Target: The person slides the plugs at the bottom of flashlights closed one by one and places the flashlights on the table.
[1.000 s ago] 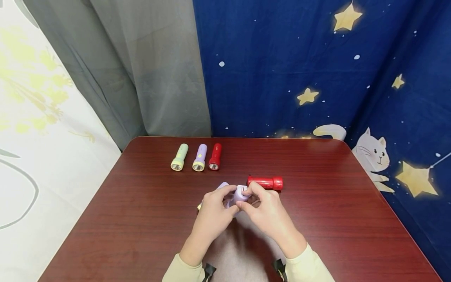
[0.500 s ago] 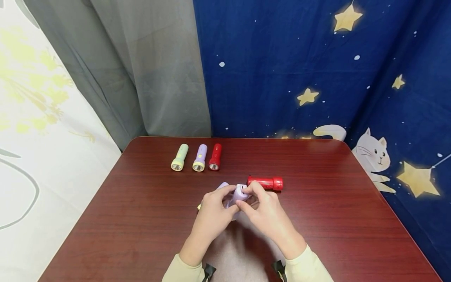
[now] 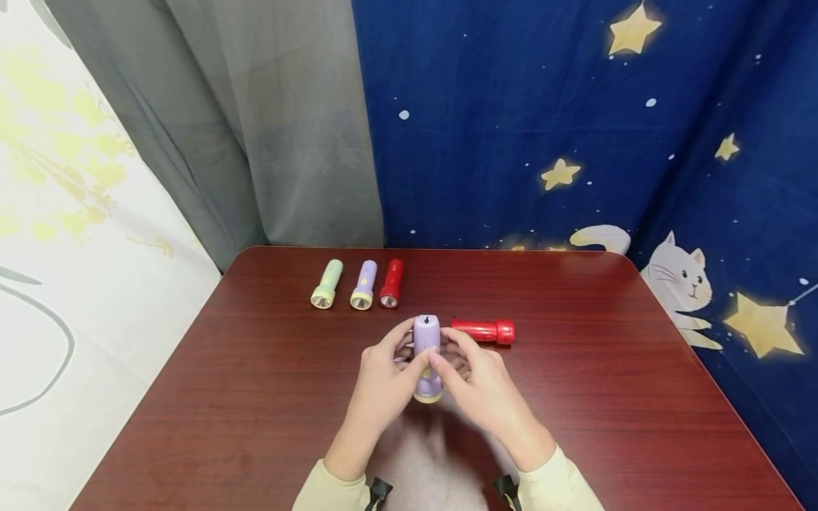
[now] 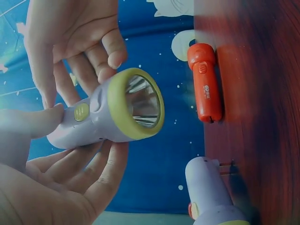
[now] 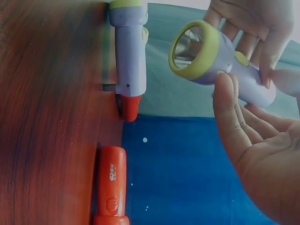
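Observation:
Both hands hold a lavender flashlight (image 3: 427,337) over the table, its tail up and its yellow-rimmed lens (image 4: 143,102) facing down. My left hand (image 3: 383,376) grips it from the left, thumb on the body near the yellow button (image 4: 81,112). From the other side my right hand (image 3: 482,380) steadies it, thumb tip beside the left thumb and fingers along the barrel. A second lavender flashlight (image 4: 206,183) lies on the table beyond the left hand, two metal prongs standing out near its tail; the left hand mostly hides it in the head view.
A red flashlight (image 3: 483,331) lies sideways just beyond the right hand. Farther back, a green flashlight (image 3: 327,284), another lavender flashlight (image 3: 363,285) and a red flashlight (image 3: 391,284) form a row. Curtains (image 3: 473,128) hang behind the brown table (image 3: 575,298).
The held flashlight has turned so its barrel and button side face the head camera. The right fingers have shifted from its tail end down to its side.

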Motion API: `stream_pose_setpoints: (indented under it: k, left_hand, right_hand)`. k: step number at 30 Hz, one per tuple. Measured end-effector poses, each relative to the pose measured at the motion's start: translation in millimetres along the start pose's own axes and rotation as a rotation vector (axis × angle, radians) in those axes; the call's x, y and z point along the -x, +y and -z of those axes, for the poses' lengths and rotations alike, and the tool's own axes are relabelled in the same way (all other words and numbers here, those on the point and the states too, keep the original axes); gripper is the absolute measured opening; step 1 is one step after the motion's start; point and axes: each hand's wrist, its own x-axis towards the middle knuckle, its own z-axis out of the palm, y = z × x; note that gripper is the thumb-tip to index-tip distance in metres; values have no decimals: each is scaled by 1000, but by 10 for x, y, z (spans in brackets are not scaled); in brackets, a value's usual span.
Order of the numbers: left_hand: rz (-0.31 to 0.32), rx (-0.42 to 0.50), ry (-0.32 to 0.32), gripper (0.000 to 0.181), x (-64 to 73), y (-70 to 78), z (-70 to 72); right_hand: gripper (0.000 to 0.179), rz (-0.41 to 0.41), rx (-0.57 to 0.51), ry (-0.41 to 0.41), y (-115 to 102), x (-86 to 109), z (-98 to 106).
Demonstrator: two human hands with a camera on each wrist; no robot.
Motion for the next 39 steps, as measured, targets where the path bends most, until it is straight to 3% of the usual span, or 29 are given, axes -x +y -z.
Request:
stream_pose_setpoints:
  k: [10,14,21,39]
  left_hand:
    - [78,64,51,49,-25,-52,19]
    - [101,95,19,52,-35,-56,12]
    - [82,51,-38,60,-27,-65,-3]
    - [77,54,-1,58,-23,-91,9]
  right_hand:
    - [43,-14,52,-198,62,9,-42]
    - [40,-12,65,-190,73,9,-44]
    - [38,-47,94,-158,82,17,-41]
    - [41,-66,83,-164,97,27,-71]
